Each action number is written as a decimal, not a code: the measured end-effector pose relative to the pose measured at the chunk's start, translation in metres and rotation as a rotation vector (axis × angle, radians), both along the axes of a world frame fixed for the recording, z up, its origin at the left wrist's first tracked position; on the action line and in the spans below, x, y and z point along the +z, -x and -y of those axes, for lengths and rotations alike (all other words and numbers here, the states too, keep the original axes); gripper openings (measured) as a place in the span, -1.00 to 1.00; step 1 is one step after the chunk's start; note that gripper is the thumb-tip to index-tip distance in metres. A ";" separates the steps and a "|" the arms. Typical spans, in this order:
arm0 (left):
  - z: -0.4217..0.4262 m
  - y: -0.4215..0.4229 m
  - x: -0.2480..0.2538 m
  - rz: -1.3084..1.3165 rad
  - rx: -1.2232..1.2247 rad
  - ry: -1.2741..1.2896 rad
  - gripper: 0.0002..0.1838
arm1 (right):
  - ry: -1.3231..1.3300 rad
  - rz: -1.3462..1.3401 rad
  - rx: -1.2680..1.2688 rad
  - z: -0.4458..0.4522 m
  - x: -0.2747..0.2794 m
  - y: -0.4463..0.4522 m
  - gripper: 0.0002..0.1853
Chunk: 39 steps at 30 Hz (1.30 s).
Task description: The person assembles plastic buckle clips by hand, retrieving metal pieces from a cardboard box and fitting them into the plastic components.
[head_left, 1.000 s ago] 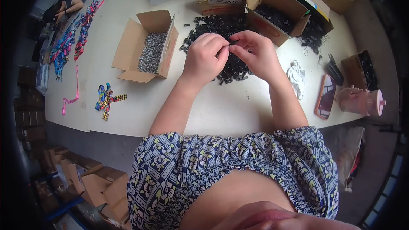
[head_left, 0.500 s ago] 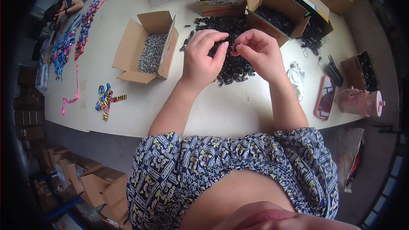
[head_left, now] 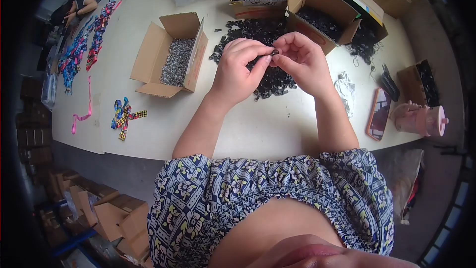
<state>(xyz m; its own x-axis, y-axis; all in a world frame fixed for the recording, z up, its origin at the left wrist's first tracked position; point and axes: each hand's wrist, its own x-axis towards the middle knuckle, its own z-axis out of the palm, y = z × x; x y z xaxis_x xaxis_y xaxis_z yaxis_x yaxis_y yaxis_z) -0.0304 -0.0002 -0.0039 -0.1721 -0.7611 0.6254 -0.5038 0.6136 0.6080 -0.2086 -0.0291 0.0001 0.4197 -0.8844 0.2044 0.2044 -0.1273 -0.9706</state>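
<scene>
Both hands meet over a pile of small black pieces [head_left: 274,83] on the table. My right hand [head_left: 303,63] pinches a small black piece [head_left: 274,52] between thumb and forefinger. My left hand [head_left: 240,68] touches the same spot from the left, its thumb and forefinger pressed together at the piece; whether they hold something of their own is too small to tell. Left of the hands, an open cardboard box [head_left: 197,59] holds many small metallic-looking parts. Behind the pile are a box of black pieces [head_left: 259,11] and a second, tilted one [head_left: 314,29].
Colourful straps [head_left: 74,62] and a patterned strap bundle [head_left: 124,118] lie at the left. On the right are a white crumpled wrapper [head_left: 344,93], a phone [head_left: 379,114], a pink cup [head_left: 421,119] and a small box [head_left: 413,83]. Another person's arm [head_left: 85,9] shows at the far upper left.
Half a second ago the hands were slightly apart, with the black piece in my right fingers. Now my left fingertips have closed in against it.
</scene>
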 end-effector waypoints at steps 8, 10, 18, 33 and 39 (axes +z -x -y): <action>0.002 0.000 0.000 0.191 0.161 0.314 -0.87 | -0.032 -0.032 -0.011 -0.003 0.002 -0.001 -0.77; 0.002 0.001 0.000 0.209 0.186 0.374 -0.86 | -0.055 -0.027 -0.005 -0.003 0.001 -0.001 -0.78; 0.002 0.001 -0.002 0.229 0.212 0.461 -0.81 | -0.113 0.040 0.051 -0.003 0.001 -0.001 -0.84; -0.001 0.003 0.001 0.163 0.166 0.356 -0.86 | -0.103 0.069 0.053 -0.004 0.002 -0.001 -0.91; -0.006 0.002 0.008 0.132 0.126 0.207 -0.91 | -0.088 0.059 0.059 -0.005 0.003 0.000 -0.91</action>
